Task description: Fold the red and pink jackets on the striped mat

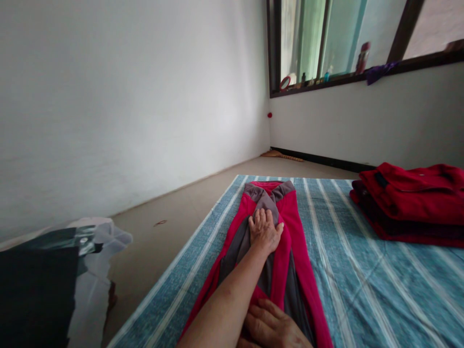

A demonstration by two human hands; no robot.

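Observation:
A folded pink and grey jacket [303, 261] lies lengthwise on the bed, its collar end away from me. My left hand [266, 231] rests palm down on the grey cloth just below the collar, fingers extended and thumb out to the right. Nearer to me, at the bottom edge of the picture, my right hand [273, 326] is on the jacket's pink fabric with its fingers bent together around it. My left forearm passes in front of the jacket and hides part of its left side and the right hand's fingertips.
Blue and white striped cloth [348, 270] covers the bed. A stack of folded red and dark garments [416, 200] sits at its right. A white plastic bag [92, 280] and a dark panel [36, 295] stand at the left. Small bottles and a round mirror [285, 83] line the windowsill.

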